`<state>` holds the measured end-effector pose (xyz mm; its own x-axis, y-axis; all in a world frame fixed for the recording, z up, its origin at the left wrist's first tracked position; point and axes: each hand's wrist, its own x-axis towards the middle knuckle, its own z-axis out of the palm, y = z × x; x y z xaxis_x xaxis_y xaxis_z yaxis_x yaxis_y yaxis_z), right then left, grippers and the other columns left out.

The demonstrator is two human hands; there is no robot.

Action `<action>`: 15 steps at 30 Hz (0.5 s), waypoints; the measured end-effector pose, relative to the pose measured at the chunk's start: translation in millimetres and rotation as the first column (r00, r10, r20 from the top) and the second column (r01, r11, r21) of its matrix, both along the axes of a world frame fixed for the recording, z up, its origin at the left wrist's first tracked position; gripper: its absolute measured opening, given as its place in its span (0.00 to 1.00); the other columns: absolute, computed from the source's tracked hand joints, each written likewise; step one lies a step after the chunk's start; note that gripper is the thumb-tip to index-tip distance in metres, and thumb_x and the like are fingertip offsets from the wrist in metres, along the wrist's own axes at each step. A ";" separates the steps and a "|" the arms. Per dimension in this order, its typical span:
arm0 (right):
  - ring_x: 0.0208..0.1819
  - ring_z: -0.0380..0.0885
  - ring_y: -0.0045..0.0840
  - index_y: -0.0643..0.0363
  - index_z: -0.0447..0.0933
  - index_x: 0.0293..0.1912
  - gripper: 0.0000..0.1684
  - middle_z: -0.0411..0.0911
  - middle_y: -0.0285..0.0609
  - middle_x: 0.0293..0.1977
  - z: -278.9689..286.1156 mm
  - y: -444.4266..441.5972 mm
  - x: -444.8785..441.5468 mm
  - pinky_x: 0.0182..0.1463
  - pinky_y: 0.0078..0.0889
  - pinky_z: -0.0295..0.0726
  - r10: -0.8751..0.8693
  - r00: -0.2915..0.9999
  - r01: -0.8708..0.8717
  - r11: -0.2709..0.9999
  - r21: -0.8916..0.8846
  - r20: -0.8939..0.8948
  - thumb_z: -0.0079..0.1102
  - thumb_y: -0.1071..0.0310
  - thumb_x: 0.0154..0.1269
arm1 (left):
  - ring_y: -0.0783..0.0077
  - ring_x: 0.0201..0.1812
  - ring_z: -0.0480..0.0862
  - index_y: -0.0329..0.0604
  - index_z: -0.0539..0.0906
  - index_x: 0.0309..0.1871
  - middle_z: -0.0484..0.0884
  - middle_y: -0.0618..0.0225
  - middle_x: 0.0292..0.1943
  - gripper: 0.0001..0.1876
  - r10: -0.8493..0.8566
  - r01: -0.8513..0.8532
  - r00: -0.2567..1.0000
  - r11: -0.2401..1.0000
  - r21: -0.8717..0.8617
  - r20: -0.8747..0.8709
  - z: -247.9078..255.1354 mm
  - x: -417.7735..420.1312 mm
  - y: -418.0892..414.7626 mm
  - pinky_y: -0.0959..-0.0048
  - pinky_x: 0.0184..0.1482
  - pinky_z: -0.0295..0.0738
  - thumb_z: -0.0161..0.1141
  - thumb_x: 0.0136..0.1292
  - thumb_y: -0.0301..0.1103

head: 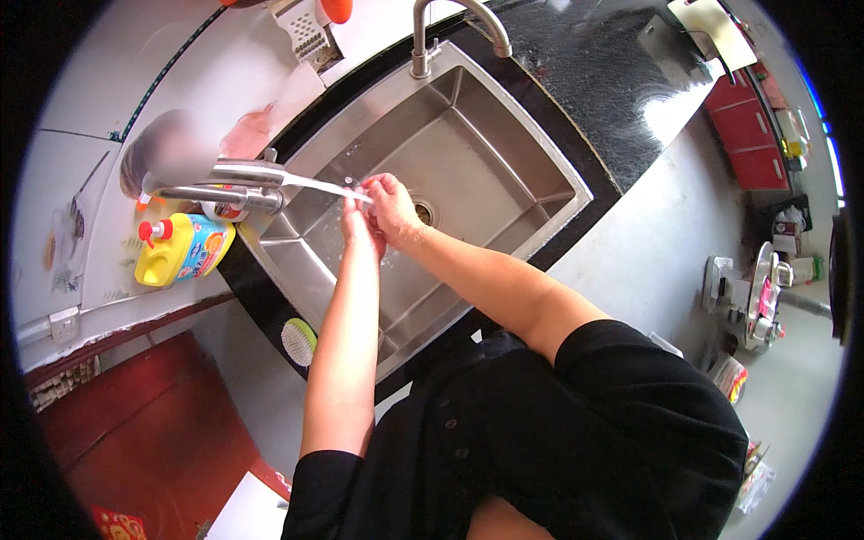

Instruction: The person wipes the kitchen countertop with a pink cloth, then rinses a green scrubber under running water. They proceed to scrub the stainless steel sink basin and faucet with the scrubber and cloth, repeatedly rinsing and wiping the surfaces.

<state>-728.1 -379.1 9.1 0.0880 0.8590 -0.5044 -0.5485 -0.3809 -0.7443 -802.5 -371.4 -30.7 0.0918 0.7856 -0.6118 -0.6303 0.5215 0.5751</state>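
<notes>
My left hand (359, 226) and my right hand (393, 210) meet over the stainless steel sink (466, 158). A stream of water (324, 186) from the metal faucet (253, 174) at the left runs onto them. The fingers overlap and partly hide one another, so I cannot tell whether anything small lies between them. Below and just right of my right hand, the drain (424, 210) is partly covered by it. Water droplets show on the sink's floor near the hands.
A second, curved faucet (420, 61) rises at the sink's far rim. A yellow pump bottle (185, 250) stands left of the sink. On the black rim lies a green-backed scrub brush (298, 342). A metal grater (304, 30) is at the top left, and a cutting board (715, 34) at the top right.
</notes>
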 end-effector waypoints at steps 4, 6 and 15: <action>0.32 0.72 0.19 0.60 0.74 0.36 0.11 0.76 0.36 0.29 -8.7 3.6 -9.7 0.38 0.27 0.74 -0.040 0.992 0.041 0.999 -0.007 0.123 0.51 0.64 0.75 | 0.64 0.56 0.78 0.45 0.76 0.59 0.79 0.63 0.55 0.30 -0.090 0.080 0.978 0.995 -0.064 -0.186 4.1 -0.2 2.8 0.67 0.57 0.73 0.39 0.74 0.61; 0.32 0.71 0.19 0.60 0.74 0.36 0.12 0.76 0.36 0.29 0.8 0.4 -8.9 0.37 0.27 0.74 -0.052 0.993 0.053 0.999 -0.006 0.108 0.52 0.63 0.74 | 0.65 0.54 0.79 0.45 0.77 0.58 0.80 0.63 0.54 0.29 -0.090 0.076 0.980 0.994 -0.084 -0.176 2.7 2.3 -5.5 0.67 0.55 0.74 0.41 0.73 0.60; 0.26 0.72 0.24 0.57 0.74 0.37 0.13 0.71 0.36 0.23 -11.7 11.0 1.8 0.30 0.30 0.73 -0.199 0.942 0.124 0.955 -0.269 -0.271 0.53 0.58 0.72 | 0.67 0.55 0.80 0.46 0.79 0.51 0.82 0.64 0.52 0.23 0.061 -0.064 0.998 0.990 -0.127 -0.026 19.5 9.3 -14.0 0.65 0.59 0.73 0.40 0.76 0.54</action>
